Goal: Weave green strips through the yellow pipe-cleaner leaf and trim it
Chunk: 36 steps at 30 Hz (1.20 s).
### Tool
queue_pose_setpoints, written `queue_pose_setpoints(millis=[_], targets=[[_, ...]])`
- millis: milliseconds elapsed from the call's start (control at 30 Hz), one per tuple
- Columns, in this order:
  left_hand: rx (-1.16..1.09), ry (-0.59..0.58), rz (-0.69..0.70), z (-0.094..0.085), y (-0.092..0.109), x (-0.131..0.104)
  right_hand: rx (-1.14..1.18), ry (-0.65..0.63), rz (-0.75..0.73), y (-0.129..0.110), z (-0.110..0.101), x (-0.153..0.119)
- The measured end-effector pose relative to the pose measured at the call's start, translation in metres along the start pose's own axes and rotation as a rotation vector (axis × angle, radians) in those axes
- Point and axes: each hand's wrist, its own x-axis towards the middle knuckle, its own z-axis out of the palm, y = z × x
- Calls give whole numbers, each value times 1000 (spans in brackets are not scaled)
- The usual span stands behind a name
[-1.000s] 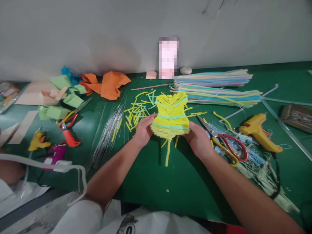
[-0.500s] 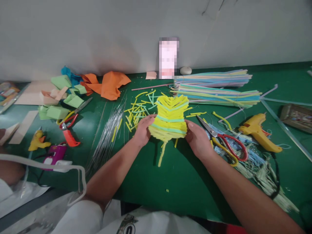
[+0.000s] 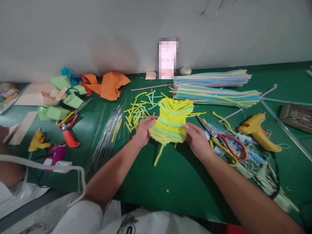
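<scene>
Between my two hands is a leaf shape made of pipe cleaners [image 3: 170, 121], yellow with light green stripes and a stem pointing toward me. My left hand [image 3: 144, 130] pinches its left edge. The right edge is in the fingers of my right hand [image 3: 198, 139]. Behind my left hand lie cut yellow and green pipe cleaner pieces [image 3: 136, 112]. Red-handled scissors [image 3: 220, 138] and yellow-handled ones lie just beyond my right hand. The fingertips under the leaf are hidden.
Bundles of long pastel pipe cleaners [image 3: 214, 87] lie at the back, near a propped-up phone [image 3: 167, 58] with a blurred screen. A yellow glue gun [image 3: 260, 131] is on the right. Thin wires [image 3: 107, 139], crumpled paper [image 3: 114, 85] and a second glue gun [image 3: 39, 140] occupy the left.
The leaf has turned slightly, its top leaning to the right and its stem swinging to the left. Both hands keep hold of its edges.
</scene>
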Motion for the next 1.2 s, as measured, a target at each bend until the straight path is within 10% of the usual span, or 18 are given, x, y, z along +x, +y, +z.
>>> queue_pose_setpoints(millis=[1200], targets=[[78, -29, -6, 2, 0, -2, -57, 8, -30, 0, -3, 4]])
